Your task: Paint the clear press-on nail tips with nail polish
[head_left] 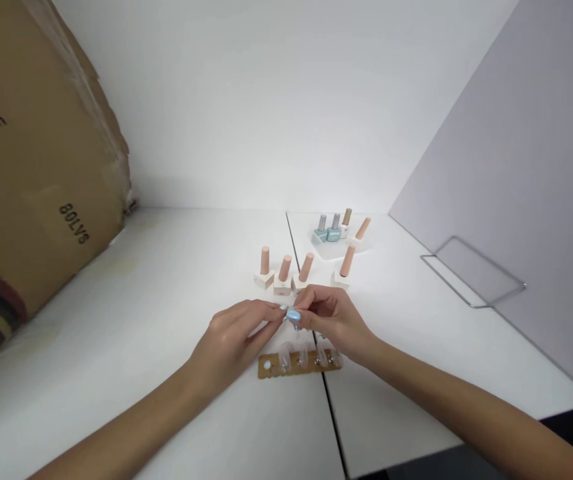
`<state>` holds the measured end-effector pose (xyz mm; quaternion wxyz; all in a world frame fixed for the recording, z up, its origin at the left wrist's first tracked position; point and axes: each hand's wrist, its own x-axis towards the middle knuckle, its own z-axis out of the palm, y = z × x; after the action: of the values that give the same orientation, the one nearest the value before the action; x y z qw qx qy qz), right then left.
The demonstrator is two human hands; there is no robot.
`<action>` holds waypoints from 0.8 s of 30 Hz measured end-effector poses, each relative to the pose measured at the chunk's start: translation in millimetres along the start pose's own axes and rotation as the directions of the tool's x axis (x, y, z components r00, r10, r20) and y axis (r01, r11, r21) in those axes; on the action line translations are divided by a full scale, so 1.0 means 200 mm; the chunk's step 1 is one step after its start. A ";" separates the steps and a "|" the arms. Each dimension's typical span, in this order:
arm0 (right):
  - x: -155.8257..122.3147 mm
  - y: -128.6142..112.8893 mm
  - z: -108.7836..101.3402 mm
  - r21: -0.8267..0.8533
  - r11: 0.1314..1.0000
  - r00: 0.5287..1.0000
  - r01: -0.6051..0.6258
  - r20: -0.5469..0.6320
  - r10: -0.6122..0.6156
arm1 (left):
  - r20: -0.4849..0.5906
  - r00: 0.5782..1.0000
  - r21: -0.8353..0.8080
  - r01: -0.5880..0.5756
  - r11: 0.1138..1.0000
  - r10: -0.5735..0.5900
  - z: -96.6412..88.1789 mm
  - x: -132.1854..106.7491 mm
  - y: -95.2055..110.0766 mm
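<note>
My left hand (pixel 234 330) and my right hand (pixel 339 323) meet at their fingertips above the table. Both are closed in a pinch around something small and pale that the fingers mostly hide. A shiny light-blue nail shows at the tip of my right thumb. Just below the hands lies a brown strip (pixel 276 371) with several clear nail tips (pixel 285 359) standing on it and a white dot at its left end. Beyond my fingers stand nail polish bottles (pixel 282 285) with peach caps, one bottle (pixel 341 277) apart to the right.
At the back, a clear tray (pixel 336 251) holds several polish bottles (pixel 334 233), some blue-green. A big cardboard box (pixel 41 167) fills the left side. On the right, a metal wire frame (pixel 474 306) rests near the side panel (pixel 526 167). A dark seam (pixel 334 420) runs through the white table.
</note>
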<state>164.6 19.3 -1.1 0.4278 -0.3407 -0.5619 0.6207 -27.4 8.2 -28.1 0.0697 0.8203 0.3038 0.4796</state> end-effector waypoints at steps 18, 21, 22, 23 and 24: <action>0.01 0.05 -0.05 -0.070 0.990 0.989 0.126 -0.067 -0.131 | 0.106 0.864 -0.167 0.504 0.847 -0.493 0.02 0.03 0.04; 0.01 0.04 -0.08 -0.160 0.971 0.970 0.179 -0.136 -0.201 | 0.086 0.856 -0.231 0.516 0.825 -0.510 0.02 0.02 0.04; 0.01 0.03 -0.10 -0.219 0.958 0.962 0.186 -0.159 -0.223 | 0.079 0.858 -0.249 0.510 0.824 -0.507 0.02 0.02 0.04; 0.00 0.02 -0.11 -0.286 0.940 0.952 0.185 -0.186 -0.244 | 0.073 0.862 -0.264 0.502 0.824 -0.502 0.02 0.02 0.04; 0.00 0.01 -0.12 -0.357 0.917 0.940 0.178 -0.215 -0.266 | 0.065 0.866 -0.277 0.494 0.824 -0.496 0.02 0.02 0.04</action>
<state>186.7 28.6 -7.1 0.5022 -0.4195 -0.6327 0.4142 -18.9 5.1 -23.9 0.3072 0.6924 0.4341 0.4875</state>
